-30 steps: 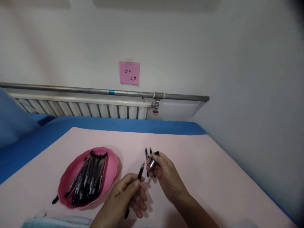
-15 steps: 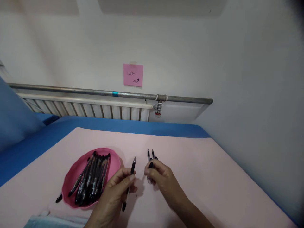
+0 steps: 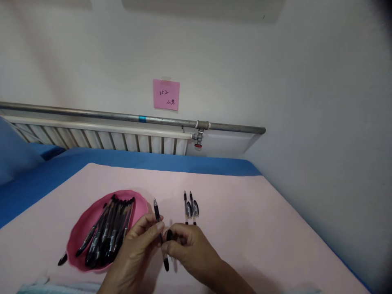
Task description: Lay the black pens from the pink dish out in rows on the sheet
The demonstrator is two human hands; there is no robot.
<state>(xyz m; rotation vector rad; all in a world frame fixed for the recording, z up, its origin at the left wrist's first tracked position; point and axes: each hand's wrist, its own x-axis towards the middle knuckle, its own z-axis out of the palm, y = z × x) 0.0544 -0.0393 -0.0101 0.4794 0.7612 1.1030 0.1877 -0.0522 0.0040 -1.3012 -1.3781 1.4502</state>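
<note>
My left hand (image 3: 137, 241) pinches an uncapped black pen (image 3: 157, 211) between thumb and fingers, its tip pointing up and away from me. Close beside it, my right hand (image 3: 194, 249) is closed on a black pen cap (image 3: 169, 235), its fingertips at the pen's lower barrel; whether they touch it I cannot tell. Beyond my right hand, two uncapped pens (image 3: 185, 198) lie side by side on the pink sheet, with two loose caps (image 3: 196, 209) next to them. Left of my hands, a pink scalloped bowl (image 3: 141, 203) holds several capped black pens (image 3: 105, 230).
A pink sheet (image 3: 245, 228) covers the blue table surface (image 3: 165, 162). Another pen (image 3: 62, 259) sticks out beside the bowl's left edge. A pale blue cloth (image 3: 58, 288) lies at the near left. Behind are a radiator (image 3: 122, 141), a pipe (image 3: 116, 117) and the wall.
My right hand has moved left and nearer with the cap, uncovering the loose caps by the two pens. The pen in my left hand has swung from leaning right to leaning left.
</note>
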